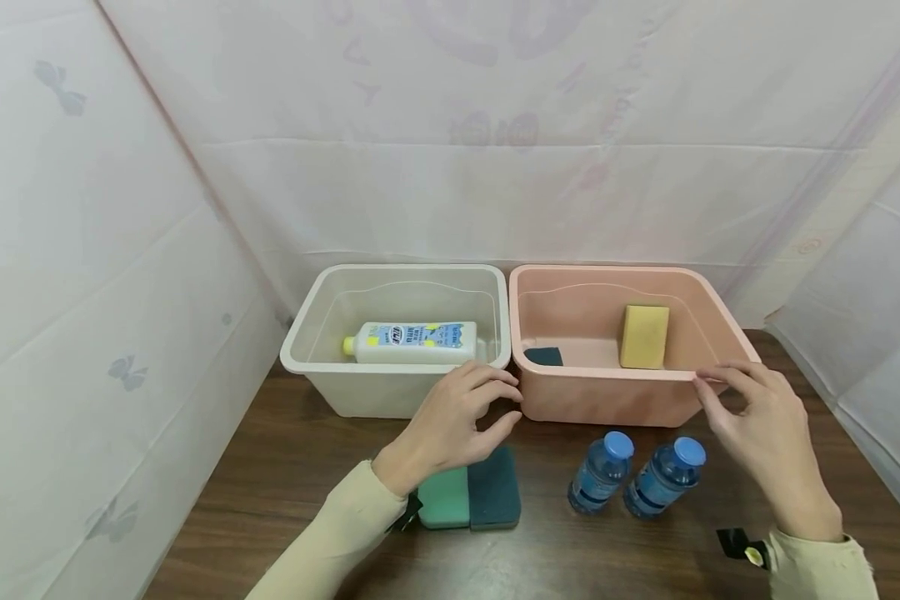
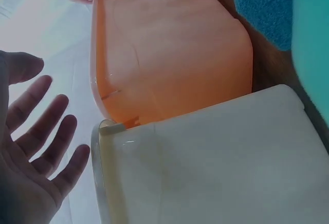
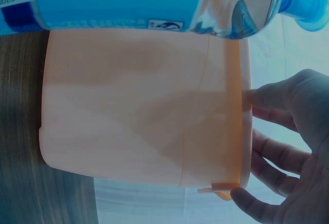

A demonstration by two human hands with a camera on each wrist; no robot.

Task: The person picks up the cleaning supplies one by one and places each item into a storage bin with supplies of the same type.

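Closest on the worktop [image 1: 270, 450], I see a green sponge [image 1: 446, 500] and a dark sponge [image 1: 493, 492] side by side, ahead of the pink tub [image 1: 607, 398] and to its left; 2 blue-capped bottles [image 1: 598, 477] stand just in front of it. The right hand [image 1: 768, 425] pinches the pink tub's rim near its front right corner. The left hand [image 1: 450, 421], fingers loosely spread, hovers by its front left corner, holding nothing. Inside it sit 1 yellow sponge [image 1: 644, 337] and 1 dark pad [image 1: 543, 357]; left of it, a pale tub [image 1: 375, 395] holds 1 white bottle [image 1: 416, 342] on its side.
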